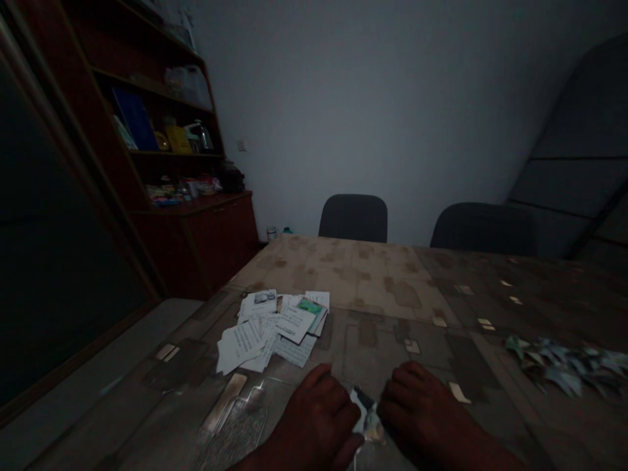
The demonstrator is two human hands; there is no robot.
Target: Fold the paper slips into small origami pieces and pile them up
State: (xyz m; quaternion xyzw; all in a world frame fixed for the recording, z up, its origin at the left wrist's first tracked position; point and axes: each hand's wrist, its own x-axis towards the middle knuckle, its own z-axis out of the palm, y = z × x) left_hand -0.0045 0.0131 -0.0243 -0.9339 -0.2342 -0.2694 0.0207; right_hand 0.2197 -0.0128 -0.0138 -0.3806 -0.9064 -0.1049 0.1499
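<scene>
My left hand (pixel 321 415) is closed, its fingers curled on the left side of a small printed piece of paper (pixel 364 415). On the other side of the paper, my right hand (pixel 422 409) is curled too, fingers bent down against its edge. The paper looks creased, with white, dark and tan areas; much of it is hidden by both hands. Just beyond my left hand lies a loose pile of printed paper sheets (pixel 245 343), some with text and one with a green picture. Over to the right is a heap of crumpled or folded paper pieces (pixel 569 366).
The table (pixel 383 275) has a patterned cover. Two dark chairs (pixel 353 216) stand at its far side, before a pale wall. A reddish wooden cabinet (pixel 216 235) with filled shelves is at the left. A large grey panelled object (pixel 579 150) stands at the right.
</scene>
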